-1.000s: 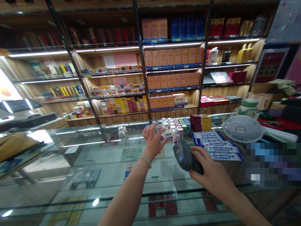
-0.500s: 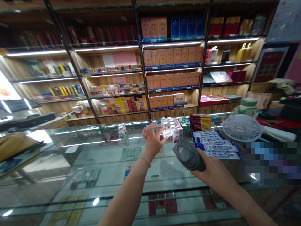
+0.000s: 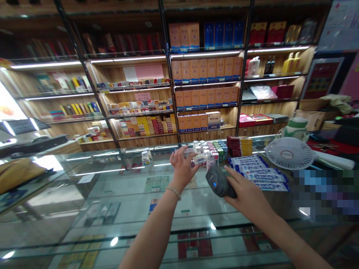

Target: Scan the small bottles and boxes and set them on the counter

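With the fingers of the right hand (image 3: 248, 192) clamped round the dark scanner (image 3: 218, 182), hold it steady while the fingertips of the left hand (image 3: 181, 166) — pinched on the small pale container (image 3: 196, 161) over the glass counter (image 3: 117, 186) — leave its label (image 3: 200, 159) uncovered, near the capped bottles (image 3: 221, 148) clustered farther right.

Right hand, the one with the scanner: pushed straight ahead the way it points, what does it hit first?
Probably the small container pinched in the left hand, or that hand itself, just up and left of the scanner in the right hand. Depth is unclear here.
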Demonstrator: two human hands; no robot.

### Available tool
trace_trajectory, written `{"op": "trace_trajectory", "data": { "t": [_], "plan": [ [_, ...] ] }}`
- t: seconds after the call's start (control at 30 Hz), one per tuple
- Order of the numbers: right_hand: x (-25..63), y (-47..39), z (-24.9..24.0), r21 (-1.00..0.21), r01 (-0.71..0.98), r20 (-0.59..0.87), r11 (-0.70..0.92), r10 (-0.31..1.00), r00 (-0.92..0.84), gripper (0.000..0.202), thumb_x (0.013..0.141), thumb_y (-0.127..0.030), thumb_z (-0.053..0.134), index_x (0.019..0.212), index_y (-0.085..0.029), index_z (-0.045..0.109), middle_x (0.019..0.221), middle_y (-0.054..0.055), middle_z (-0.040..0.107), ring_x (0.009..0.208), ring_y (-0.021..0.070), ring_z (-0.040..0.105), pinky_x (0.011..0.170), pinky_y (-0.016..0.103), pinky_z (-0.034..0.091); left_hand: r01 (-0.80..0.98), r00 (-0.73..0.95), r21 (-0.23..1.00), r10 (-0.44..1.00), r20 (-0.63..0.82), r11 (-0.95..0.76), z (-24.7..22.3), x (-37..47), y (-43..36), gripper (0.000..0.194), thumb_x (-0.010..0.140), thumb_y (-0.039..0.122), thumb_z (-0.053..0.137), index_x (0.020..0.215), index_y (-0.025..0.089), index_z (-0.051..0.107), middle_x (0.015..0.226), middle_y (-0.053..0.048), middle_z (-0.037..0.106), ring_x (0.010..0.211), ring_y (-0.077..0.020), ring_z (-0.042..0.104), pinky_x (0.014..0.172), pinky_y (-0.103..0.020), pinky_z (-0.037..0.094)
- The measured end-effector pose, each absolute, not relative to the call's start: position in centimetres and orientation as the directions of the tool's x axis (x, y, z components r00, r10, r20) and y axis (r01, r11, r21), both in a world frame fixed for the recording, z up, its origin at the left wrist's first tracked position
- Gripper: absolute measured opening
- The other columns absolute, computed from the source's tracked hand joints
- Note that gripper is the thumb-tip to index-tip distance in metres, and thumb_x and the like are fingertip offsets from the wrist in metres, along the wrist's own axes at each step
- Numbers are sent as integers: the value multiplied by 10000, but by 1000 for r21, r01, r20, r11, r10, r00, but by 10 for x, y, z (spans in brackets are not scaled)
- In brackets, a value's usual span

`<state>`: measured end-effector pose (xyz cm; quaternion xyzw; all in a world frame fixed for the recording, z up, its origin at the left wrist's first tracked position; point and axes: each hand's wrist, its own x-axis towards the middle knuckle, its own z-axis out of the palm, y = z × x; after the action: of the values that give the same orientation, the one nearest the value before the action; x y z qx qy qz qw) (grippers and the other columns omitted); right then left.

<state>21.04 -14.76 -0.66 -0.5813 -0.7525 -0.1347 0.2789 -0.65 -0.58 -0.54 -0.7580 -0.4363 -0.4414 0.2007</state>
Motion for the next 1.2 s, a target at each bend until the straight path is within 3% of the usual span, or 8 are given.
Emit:
{"op": "trace_trajectory", "data": {
  "t": [0.1,0.27,0.6,0.83,1.0,1.2],
  "plan": [
    [210,-138,-16,3,958,631,287,742,-225,286,764,-252,681,1046,-206,684,1590,120,401,1468,382,350,1162,608,329,840,230,79,484,845,-537,-5,-7,-7,418,751,474,807,1130,330,706,1446,-104,490,1369,-326,406,1185,-547,179],
    [208,-130,-24,46,961,619,273,748,-242,297,771,-350,753,1019,-197,694,1631,156,310,1520,407,201,1179,688,194,843,233,69,477,847,-534,-4,-7,-7,415,752,479,806,1127,329,710,1438,-107,495,1363,-331,413,1180,-544,186],
    [203,-125,-35,43,957,598,288,760,-256,357,813,-502,723,1023,-215,695,1635,166,295,1529,413,141,1165,736,61,846,239,61,480,844,-529,-5,-7,-6,430,736,463,822,1127,328,704,1442,-107,494,1365,-323,411,1185,-535,183],
    [208,-128,-35,6,913,511,408,784,-353,489,849,-598,635,1147,-212,672,1650,158,261,1534,362,160,1196,677,45,841,245,66,486,839,-537,-6,-7,-4,447,730,449,828,1140,325,701,1446,-107,490,1366,-332,408,1183,-542,182],
    [212,-132,-31,48,899,448,435,795,-409,606,893,-663,527,1257,-192,641,1648,169,262,1533,363,168,1204,668,54,836,240,74,484,841,-544,-6,-7,-5,429,744,457,816,1136,325,703,1452,-106,484,1370,-328,407,1184,-539,180],
    [210,-130,-21,50,911,440,410,809,-388,578,959,-655,417,1239,-221,676,1640,143,297,1535,339,187,1216,648,15,836,234,80,485,842,-543,-5,-7,-5,433,734,436,831,1135,333,704,1452,-101,482,1374,-325,405,1188,-540,172]
  ]
}}
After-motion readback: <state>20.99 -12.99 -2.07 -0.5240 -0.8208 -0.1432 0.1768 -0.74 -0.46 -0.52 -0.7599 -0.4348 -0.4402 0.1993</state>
